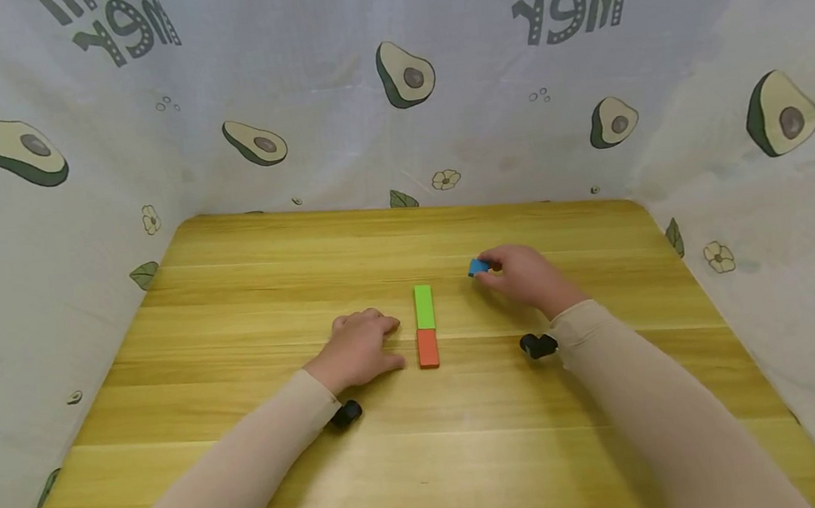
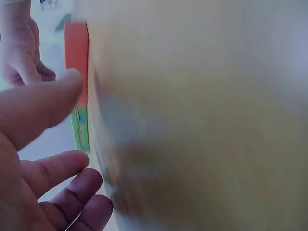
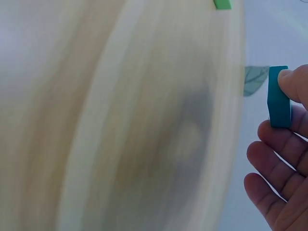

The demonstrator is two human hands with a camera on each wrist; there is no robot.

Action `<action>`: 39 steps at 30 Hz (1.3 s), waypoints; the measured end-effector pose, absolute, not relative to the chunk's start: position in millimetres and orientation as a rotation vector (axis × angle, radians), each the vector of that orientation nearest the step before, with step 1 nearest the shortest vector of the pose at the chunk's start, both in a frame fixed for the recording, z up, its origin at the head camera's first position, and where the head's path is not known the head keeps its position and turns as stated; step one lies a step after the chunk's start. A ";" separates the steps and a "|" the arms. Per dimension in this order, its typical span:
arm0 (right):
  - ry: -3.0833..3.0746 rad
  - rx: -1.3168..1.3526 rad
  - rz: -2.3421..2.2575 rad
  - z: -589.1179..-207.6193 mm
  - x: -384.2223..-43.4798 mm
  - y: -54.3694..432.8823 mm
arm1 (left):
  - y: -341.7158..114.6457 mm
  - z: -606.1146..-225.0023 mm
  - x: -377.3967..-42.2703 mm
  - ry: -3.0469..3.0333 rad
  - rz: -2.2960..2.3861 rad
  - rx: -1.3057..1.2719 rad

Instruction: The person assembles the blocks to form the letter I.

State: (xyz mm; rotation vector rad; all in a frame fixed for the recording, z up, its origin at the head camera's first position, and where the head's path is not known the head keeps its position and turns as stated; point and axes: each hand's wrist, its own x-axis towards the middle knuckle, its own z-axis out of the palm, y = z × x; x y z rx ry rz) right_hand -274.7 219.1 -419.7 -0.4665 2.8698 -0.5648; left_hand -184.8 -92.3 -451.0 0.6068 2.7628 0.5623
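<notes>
Two flat blocks lie end to end on the wooden table, a green block (image 1: 424,306) farther off and a red block (image 1: 428,348) nearer. My left hand (image 1: 359,347) is just left of them, thumb and fingers spread apart with nothing between them. In the left wrist view the thumb overlaps the red block (image 2: 77,62), and the green block (image 2: 80,130) shows below it. To the right of the green block, my right hand (image 1: 526,274) pinches a small blue block (image 1: 478,267) between thumb and forefinger. The right wrist view shows this blue block (image 3: 279,96) raised off the tabletop.
The wooden table (image 1: 415,454) has rounded corners. A white cloth (image 1: 325,62) printed with avocados surrounds its back and sides. Black wrist devices, one at the left wrist (image 1: 346,414) and one at the right wrist (image 1: 537,346), stick out beside the sleeves.
</notes>
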 end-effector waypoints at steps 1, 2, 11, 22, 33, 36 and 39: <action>2.877 -0.477 -0.565 -420.8 -278.0 214.4 | -97.8 -450.5 -185.6 2.770 0.565 0.587; 2.881 -0.487 -0.566 -422.5 -281.4 210.2 | -103.7 -450.3 -186.5 2.778 0.565 0.567; 2.850 -0.533 -0.589 -437.8 -299.7 180.1 | -148.0 -445.5 -188.3 2.811 0.564 0.411; 2.843 -0.719 -0.498 -445.4 -299.1 166.6 | -146.8 -441.9 -163.3 2.865 0.484 0.365; 2.787 -0.741 -0.478 -453.4 -300.4 153.5 | -141.8 -444.3 -156.9 2.877 0.476 0.350; 2.790 -0.758 -0.474 -454.6 -300.6 152.5 | -141.6 -444.2 -155.6 2.879 0.471 0.354; 2.798 -0.774 -0.458 -454.7 -300.5 152.1 | -141.5 -444.0 -155.3 2.881 0.468 0.362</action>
